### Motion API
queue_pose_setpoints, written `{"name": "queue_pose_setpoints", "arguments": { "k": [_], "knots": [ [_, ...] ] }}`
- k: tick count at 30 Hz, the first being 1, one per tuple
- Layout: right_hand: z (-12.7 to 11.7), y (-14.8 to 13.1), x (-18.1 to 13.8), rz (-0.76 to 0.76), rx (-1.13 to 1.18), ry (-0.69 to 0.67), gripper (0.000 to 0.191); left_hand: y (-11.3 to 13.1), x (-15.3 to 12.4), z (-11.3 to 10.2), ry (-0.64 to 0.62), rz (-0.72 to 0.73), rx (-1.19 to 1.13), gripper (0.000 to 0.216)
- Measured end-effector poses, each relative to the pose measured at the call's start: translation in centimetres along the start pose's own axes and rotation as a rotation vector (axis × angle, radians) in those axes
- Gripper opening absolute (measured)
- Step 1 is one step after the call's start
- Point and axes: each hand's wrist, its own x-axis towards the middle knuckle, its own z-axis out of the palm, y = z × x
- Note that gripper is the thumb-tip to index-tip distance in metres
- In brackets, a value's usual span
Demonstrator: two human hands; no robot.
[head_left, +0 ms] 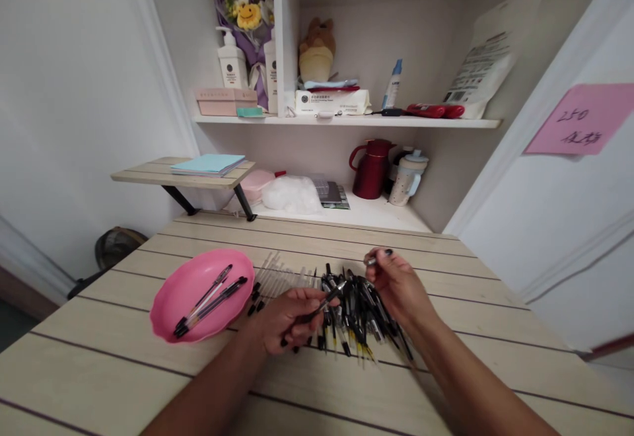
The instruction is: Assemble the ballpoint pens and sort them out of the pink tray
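My left hand (292, 320) is closed round a dark pen barrel (327, 298), its pale end slanting up to the right. My right hand (399, 284), raised a little higher, pinches a short grey and black pen part (370, 261); most of it is hidden by the fingers. Between and below the hands spreads a heap of black pen parts (354, 304), some with yellow ends. Left of the heap, clear pen tubes (277, 274) lie in a row, partly behind my left hand. Several assembled-looking pens (212, 307) rest in the pink bowl (166, 284).
A small raised shelf (143, 170) with blue paper (211, 164) stands at the table's back left. Behind the table are a plastic bag (292, 195), a red jug (370, 168) and a pale bottle (407, 178). White walls and cabinet sides flank the table.
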Motion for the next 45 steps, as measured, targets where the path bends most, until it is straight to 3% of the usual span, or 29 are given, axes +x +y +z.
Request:
{"name": "queue_pose_setpoints", "arguments": {
  "k": [3, 6, 9, 13, 16, 21, 24, 30, 34, 41, 45],
  "knots": [
    [-1.0, 0.0, 0.7, 0.015, -0.241, -0.009, 0.029, -0.3, 0.4, -0.7, 0.060, 0.043, -0.019, 0.027],
    [-0.9, 1.0, 0.4, 0.047, -0.639, -0.170, 0.027, -0.8, 0.9, -0.9, 0.137, 0.055, 0.022, 0.024],
    [-0.4, 1.5, -0.2, -0.053, -1.025, -0.270, 0.022, -1.2, 1.1, -0.8, 0.195, 0.054, 0.069, 0.023],
    [-0.1, 0.7, -0.6, -0.074, -1.241, -0.240, 0.024, -1.5, 1.2, -0.7, 0.260, 0.067, 0.128, 0.023],
    [0.2, 0.4, -0.6, -0.088, -1.096, -0.187, 0.027, -1.7, 1.4, -0.4, 0.288, 0.079, 0.156, 0.024],
    [1.0, 1.9, -0.9, 0.174, -0.542, -0.226, 0.032, -2.1, 1.7, 0.1, 0.315, 0.100, 0.190, 0.027],
    [1.3, 2.5, -1.2, 0.212, -0.357, -0.179, 0.032, -2.0, 1.8, 0.2, 0.308, 0.100, 0.218, 0.027],
    [1.5, 2.2, -1.2, 0.257, -0.196, -0.257, 0.030, -1.8, 1.8, 0.3, 0.165, 0.069, 0.164, 0.034],
    [1.4, 2.6, -1.2, 0.303, -0.237, -0.234, 0.032, -2.1, 1.9, 0.4, 0.202, 0.120, 0.209, 0.031],
    [1.6, 1.1, -1.4, 0.194, -0.154, -0.279, 0.025, -0.8, 1.0, 0.4, 0.036, -0.076, 0.025, 0.030],
    [1.4, 0.6, -1.2, 0.176, -0.125, -0.269, 0.025, -0.6, 0.8, 0.5, 0.047, -0.086, 0.049, 0.032]
  ]
}}
